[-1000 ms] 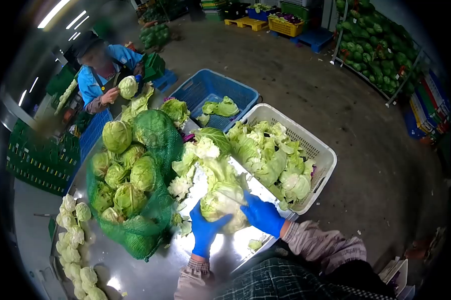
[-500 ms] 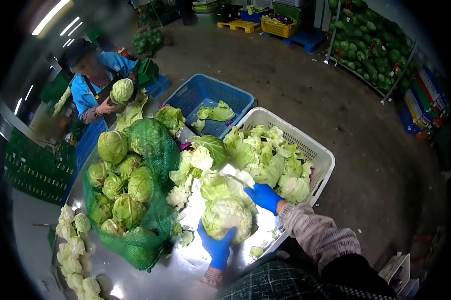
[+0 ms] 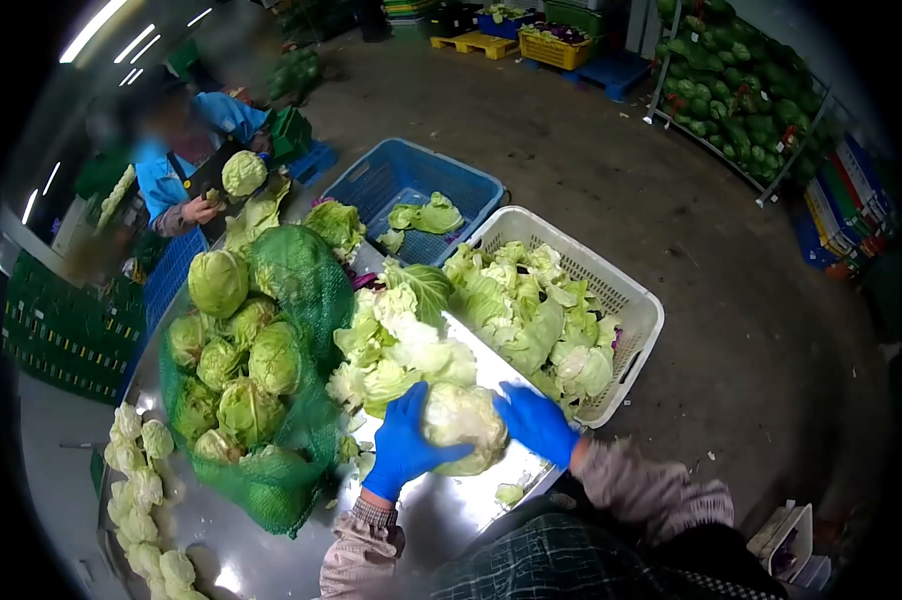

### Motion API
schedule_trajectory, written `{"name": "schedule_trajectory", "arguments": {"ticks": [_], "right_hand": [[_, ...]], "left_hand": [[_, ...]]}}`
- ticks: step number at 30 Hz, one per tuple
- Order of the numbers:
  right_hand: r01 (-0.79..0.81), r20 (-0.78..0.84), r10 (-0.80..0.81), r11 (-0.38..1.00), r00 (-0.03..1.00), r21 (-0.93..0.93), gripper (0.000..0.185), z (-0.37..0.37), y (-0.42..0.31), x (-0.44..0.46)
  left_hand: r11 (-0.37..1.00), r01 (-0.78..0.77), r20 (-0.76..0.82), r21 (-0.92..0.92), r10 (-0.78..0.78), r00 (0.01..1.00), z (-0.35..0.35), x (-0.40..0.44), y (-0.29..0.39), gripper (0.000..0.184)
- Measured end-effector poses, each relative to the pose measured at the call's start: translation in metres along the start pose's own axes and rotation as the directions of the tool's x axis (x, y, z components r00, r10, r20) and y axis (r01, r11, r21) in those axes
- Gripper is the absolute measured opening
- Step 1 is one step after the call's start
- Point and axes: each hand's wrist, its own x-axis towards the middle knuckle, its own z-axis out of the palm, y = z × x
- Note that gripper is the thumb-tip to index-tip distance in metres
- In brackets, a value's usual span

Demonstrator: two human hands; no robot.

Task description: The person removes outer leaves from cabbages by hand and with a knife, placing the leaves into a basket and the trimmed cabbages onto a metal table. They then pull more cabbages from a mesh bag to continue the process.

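Note:
A pale, trimmed cabbage (image 3: 463, 428) is held low over the metal table, between my two blue-gloved hands. My left hand (image 3: 408, 442) wraps its left side, the thumb reaching across its lower front. Against its right side lies my right hand (image 3: 538, 424), its fingers curved around the edge and partly hidden. Loose outer leaves (image 3: 421, 352) are heaped just beyond the cabbage. To the left, a green mesh bag (image 3: 316, 415) lies open around several untrimmed cabbages (image 3: 251, 412).
A white crate (image 3: 639, 335) full of leaves stands at the table's right edge. Behind it, a blue crate (image 3: 371, 190) holds a few leaves. Trimmed cabbages (image 3: 139, 505) line the left edge. Across the table, a co-worker (image 3: 186, 165) holds another cabbage (image 3: 244, 174).
My left hand has moved from below the cabbage up to its left side. Leaves beside the cabbage now lie on the heap beyond. My right hand has come lower, onto its right side.

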Motion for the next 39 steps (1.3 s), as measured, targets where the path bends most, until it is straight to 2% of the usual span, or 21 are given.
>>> {"name": "schedule_trajectory", "arguments": {"ticks": [1, 3, 4, 7, 9, 11, 12, 14, 16, 17, 19, 21, 22, 23, 25, 26, 27, 29, 30, 31, 39], "right_hand": [[0.03, 0.021, -0.03, 1.0, 0.999, 0.005, 0.043, 0.002, 0.002, -0.025], [-0.139, 0.002, 0.139, 0.987, 0.99, 0.077, 0.048, 0.012, -0.013, -0.035], [-0.17, 0.022, 0.169, 0.984, 0.985, 0.051, 0.048, 0.016, -0.013, -0.034], [-0.252, 0.11, 0.254, 0.967, 0.961, -0.026, 0.046, 0.018, -0.007, -0.021], [-0.263, 0.171, 0.266, 0.964, 0.949, -0.041, 0.04, 0.015, 0.001, -0.008], [0.024, 0.155, -0.005, 0.993, 0.988, -0.119, 0.034, 0.042, 0.061, -0.003], [-0.09, 0.285, 0.116, 0.991, 0.952, -0.102, 0.034, 0.025, 0.07, 0.002], [-0.159, 0.331, 0.19, 0.98, 0.925, -0.119, 0.036, 0.014, 0.078, 0.035], [-0.205, 0.201, 0.185, 0.975, 0.962, 0.084, 0.036, 0.045, 0.064, 0.042], [-0.119, 0.1, 0.1, 0.971, 0.99, 0.208, 0.035, 0.045, 0.051, 0.056], [-0.051, 0.069, 0.035, 0.971, 0.997, 0.232, 0.035, 0.042, 0.033, 0.088], [0.025, 0.033, -0.04, 0.931, 0.999, 0.365, 0.036, 0.039, 0.018, 0.096], [0.014, 0.1, -0.051, 0.94, 0.994, 0.342, 0.039, 0.036, 0.012, 0.097], [0.061, 0.024, -0.069, 0.964, 0.997, 0.259, 0.039, 0.034, 0.004, 0.09], [0.14, -0.13, -0.129, 0.987, 0.983, 0.074, 0.041, 0.026, -0.011, 0.078], [0.092, -0.11, -0.093, 0.996, 0.989, -0.022, 0.043, 0.017, -0.013, 0.066], [-0.027, 0.053, 0.032, 0.995, 0.998, -0.094, 0.041, 0.0, -0.015, 0.046], [0.073, 0.162, -0.043, 0.98, 0.986, -0.187, 0.039, -0.015, -0.012, -0.007], [-0.042, 0.065, 0.043, 0.999, 0.997, -0.015, 0.043, -0.001, -0.003, -0.033], [-0.111, 0.094, 0.11, 0.994, 0.989, 0.003, 0.048, -0.01, -0.017, -0.047], [-0.111, 0.015, 0.121, 0.947, 0.993, -0.302, 0.051, 0.006, -0.016, -0.055]], "left_hand": [[1.0, -0.013, -0.025, 0.019, 0.014, 1.0, 0.003, 0.001, 0.002, 0.106], [0.997, -0.04, -0.059, 0.059, 0.044, 0.997, 0.01, -0.003, 0.002, 0.108], [0.995, -0.099, -0.135, -0.031, 0.094, 0.986, 0.018, -0.006, -0.002, 0.108], [0.986, -0.022, -0.223, -0.168, -0.017, 0.975, 0.036, -0.019, -0.002, 0.109], [0.988, -0.028, -0.331, -0.153, -0.024, 0.943, 0.05, -0.022, 0.004, 0.106], [0.992, -0.01, -0.375, -0.125, -0.038, 0.926, 0.053, -0.022, 0.011, 0.105], [0.996, -0.031, -0.381, -0.08, -0.002, 0.924, 0.056, -0.029, 0.009, 0.105], [0.961, -0.179, -0.494, -0.211, 0.053, 0.868, 0.075, -0.044, -0.011, 0.105], [0.964, -0.132, -0.563, -0.231, -0.022, 0.826, 0.09, -0.061, 0.001, 0.107], [0.959, -0.091, -0.61, -0.27, -0.098, 0.786, 0.098, -0.064, 0.004, 0.104], [0.946, -0.065, -0.664, -0.317, -0.172, 0.728, 0.105, -0.07, -0.007, 0.1], [0.897, 0.112, -0.433, -0.429, -0.313, 0.845, 0.078, -0.087, -0.026, 0.102], [0.98, 0.065, -0.514, -0.186, -0.154, 0.844, 0.054, -0.078, -0.012, 0.103], [0.993, -0.048, -0.508, 0.11, 0.098, 0.856, 0.02, -0.061, 0.005, 0.103], [0.99, -0.132, -0.153, 0.05, 0.139, 0.978, -0.006, -0.029, 0.011, 0.102], [0.983, -0.162, 0.037, -0.092, 0.166, 0.985, 0.001, -0.017, 0.0, 0.104], [0.988, -0.131, 0.002, -0.076, 0.132, 0.991, 0.008, -0.018, -0.003, 0.103], [0.996, -0.072, -0.051, -0.043, 0.07, 0.996, 0.013, -0.02, 0.006, 0.101], [0.997, -0.019, -0.091, -0.075, 0.012, 0.996, 0.02, -0.021, 0.007, 0.101], [0.998, -0.032, -0.124, -0.063, 0.024, 0.992, 0.024, -0.02, 0.008, 0.101], [0.995, -0.083, -0.256, 0.062, 0.096, 0.962, 0.038, -0.03, 0.02, 0.101]]}}
